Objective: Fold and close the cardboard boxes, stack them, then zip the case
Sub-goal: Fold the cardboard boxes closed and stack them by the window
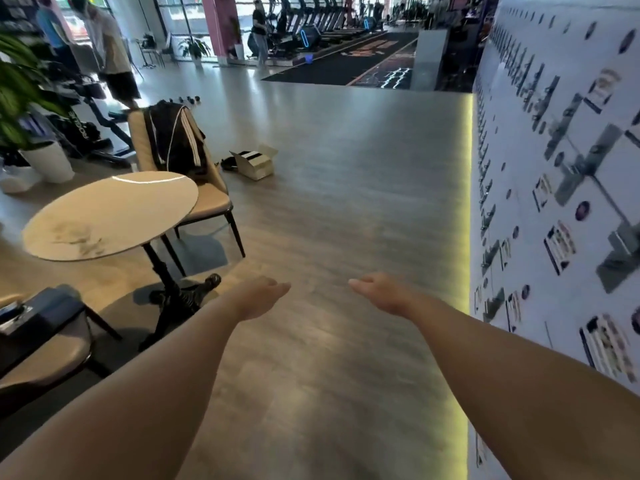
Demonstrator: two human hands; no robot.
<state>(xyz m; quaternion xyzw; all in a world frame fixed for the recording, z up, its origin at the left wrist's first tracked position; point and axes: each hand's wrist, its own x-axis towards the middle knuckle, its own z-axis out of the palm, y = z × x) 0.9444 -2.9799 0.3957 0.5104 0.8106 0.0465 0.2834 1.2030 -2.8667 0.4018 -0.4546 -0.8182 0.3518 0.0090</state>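
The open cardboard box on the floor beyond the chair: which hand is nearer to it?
Left. The left hand is out in front, below the cardboard box in the frame; the right hand is further to the right. Both are empty and well short of it.

Single head-worn wide-angle view, facing forward and down over outstretched arms, floor (329, 202) beyond

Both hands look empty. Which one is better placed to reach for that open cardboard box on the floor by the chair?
Left, probably. The open cardboard box lies far ahead, left of centre; the left hand is on that side, the right hand nearer the wall. Both hold nothing.
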